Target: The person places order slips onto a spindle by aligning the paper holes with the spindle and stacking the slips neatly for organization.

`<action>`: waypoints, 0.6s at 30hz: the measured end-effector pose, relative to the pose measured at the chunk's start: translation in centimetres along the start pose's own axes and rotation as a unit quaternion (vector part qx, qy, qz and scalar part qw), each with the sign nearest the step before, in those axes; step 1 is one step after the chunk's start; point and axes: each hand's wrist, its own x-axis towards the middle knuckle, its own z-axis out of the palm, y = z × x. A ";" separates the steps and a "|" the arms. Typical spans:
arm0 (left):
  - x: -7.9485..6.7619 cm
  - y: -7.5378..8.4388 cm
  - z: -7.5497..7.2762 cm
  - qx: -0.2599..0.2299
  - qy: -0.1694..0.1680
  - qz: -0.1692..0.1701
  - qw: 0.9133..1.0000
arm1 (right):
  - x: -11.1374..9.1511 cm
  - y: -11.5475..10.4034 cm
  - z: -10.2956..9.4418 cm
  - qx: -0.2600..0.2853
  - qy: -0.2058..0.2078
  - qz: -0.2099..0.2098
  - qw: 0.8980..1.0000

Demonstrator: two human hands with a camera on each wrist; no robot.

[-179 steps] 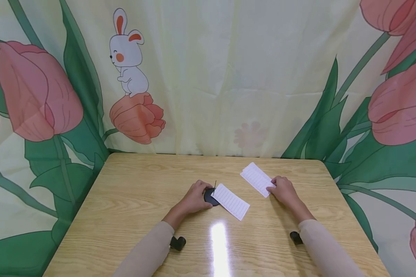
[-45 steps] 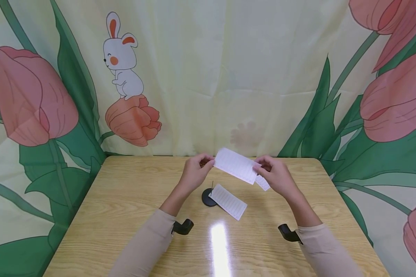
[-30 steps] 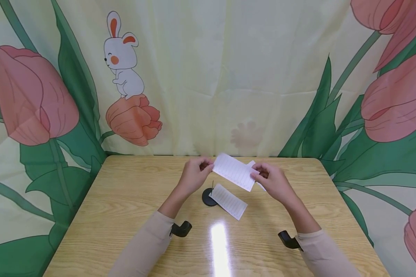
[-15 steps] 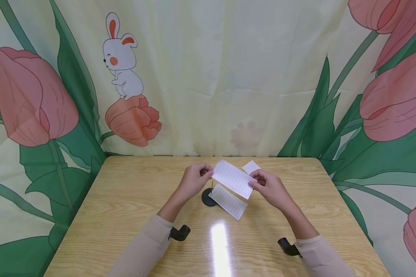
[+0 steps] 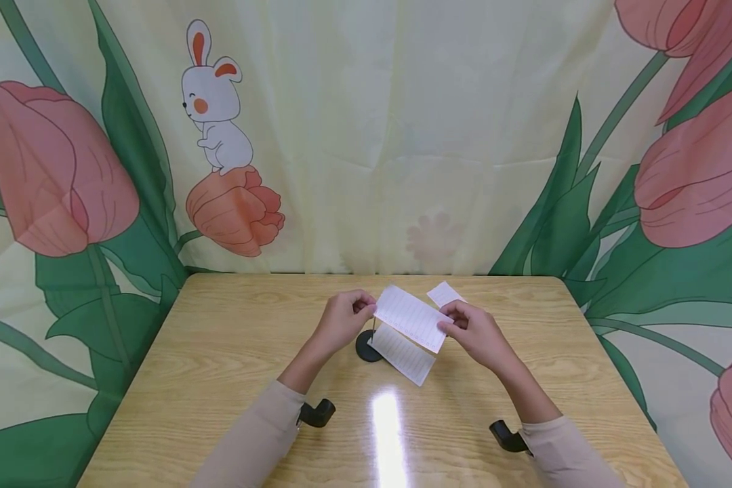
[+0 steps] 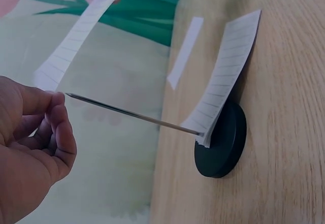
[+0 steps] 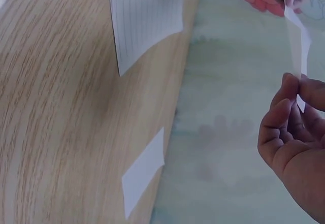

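Observation:
A paper spike stands on the table, with a round black base (image 5: 366,347) and a thin metal rod (image 6: 134,115). Lined paper slips (image 5: 405,356) are skewered low on the rod and fan out to the right. Above them a lined slip (image 5: 411,318) is stretched between both hands. My left hand (image 5: 341,317) pinches its left corner, right at the rod's pointed tip in the left wrist view. My right hand (image 5: 476,332) pinches the slip's other end between thumb and fingers. Whether the tip touches the paper is hidden by the left fingertips.
Behind the right hand, white paper (image 5: 444,294) lies on the wooden table (image 5: 232,352), partly covered. A curtain printed with tulips and a rabbit (image 5: 216,102) hangs at the table's back edge. Black mounts (image 5: 318,412) sit on both wrists.
The left hand has left the spike's base, and a slip from the back right is now up in both hands. Over the last second it came down toward the rod; lately it barely moves.

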 end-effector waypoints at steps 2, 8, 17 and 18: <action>0.0 -0.1 0.0 0.001 -0.003 0.002 1.000 | 0.0 0.0 0.0 -0.003 -0.002 0.002 1.000; -0.1 -0.3 0.1 -0.002 -0.007 0.005 1.000 | -0.1 0.0 0.2 0.001 -0.006 0.011 1.000; -0.3 -0.5 0.2 -0.020 -0.014 0.000 1.000 | -0.2 0.2 0.3 0.010 -0.009 0.005 1.000; -0.3 -0.5 0.2 -0.018 -0.014 -0.001 1.000 | -0.2 0.2 0.3 0.011 -0.009 0.005 1.000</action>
